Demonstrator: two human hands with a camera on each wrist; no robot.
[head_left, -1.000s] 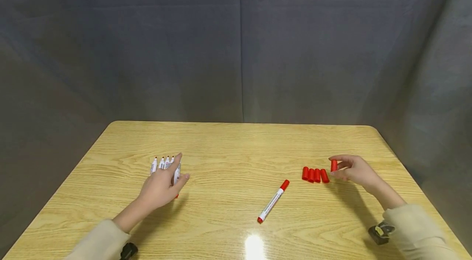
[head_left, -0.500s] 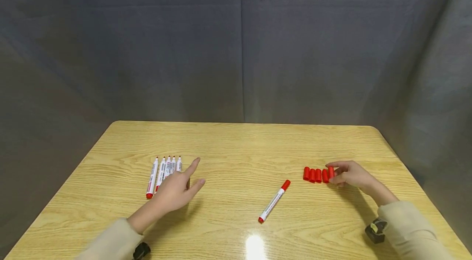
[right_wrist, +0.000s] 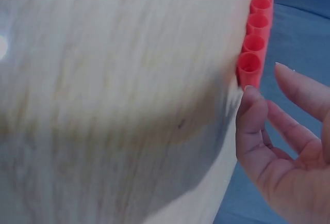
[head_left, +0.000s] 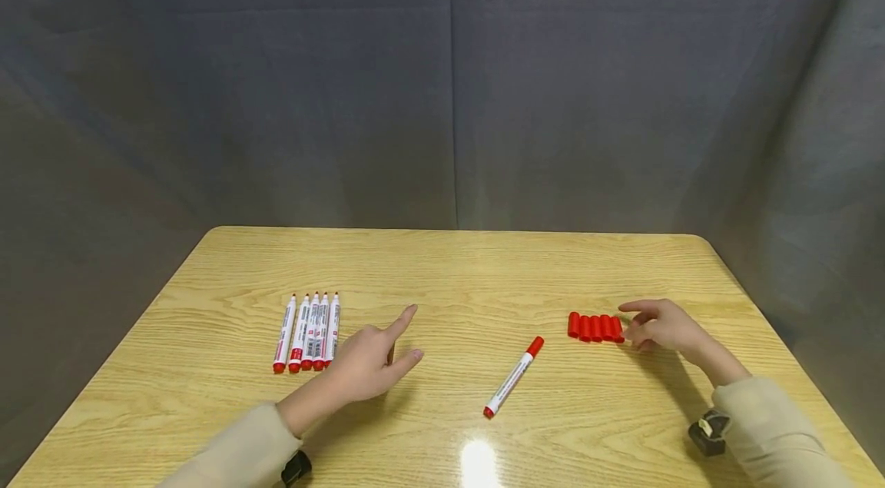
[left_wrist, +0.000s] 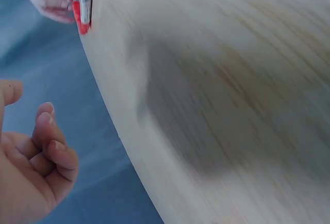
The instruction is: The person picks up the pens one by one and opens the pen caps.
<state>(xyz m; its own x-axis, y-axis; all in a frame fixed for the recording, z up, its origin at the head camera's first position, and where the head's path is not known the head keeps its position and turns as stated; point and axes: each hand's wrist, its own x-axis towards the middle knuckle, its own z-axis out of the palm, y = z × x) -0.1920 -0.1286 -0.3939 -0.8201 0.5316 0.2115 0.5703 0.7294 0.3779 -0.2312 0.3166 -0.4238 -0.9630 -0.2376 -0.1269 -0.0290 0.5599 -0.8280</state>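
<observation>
Several red marker caps (head_left: pixel 596 327) lie side by side on the right of the table, their hollow ends showing in the right wrist view. Beside the row's right end is my right hand (head_left: pixel 665 328), thumb and fingers parted with nothing between them; a fingertip is right at the nearest cap (right_wrist: pixel 249 69). My left hand (head_left: pixel 366 365) hovers over the table left of the middle. Its index finger and thumb are extended, the other fingers loosely curled, and it holds nothing. A capped red marker (head_left: pixel 513 382) lies slanted between the hands.
Several uncapped white markers (head_left: pixel 304 338) with red tips pointing away lie in a row on the left of the wooden table (head_left: pixel 449 273). A grey curtain (head_left: pixel 346 104) hangs behind the table.
My right hand has lowered a cap to the row's right end, let go of it and drawn slightly right. My left hand has moved right, away from the uncapped markers.
</observation>
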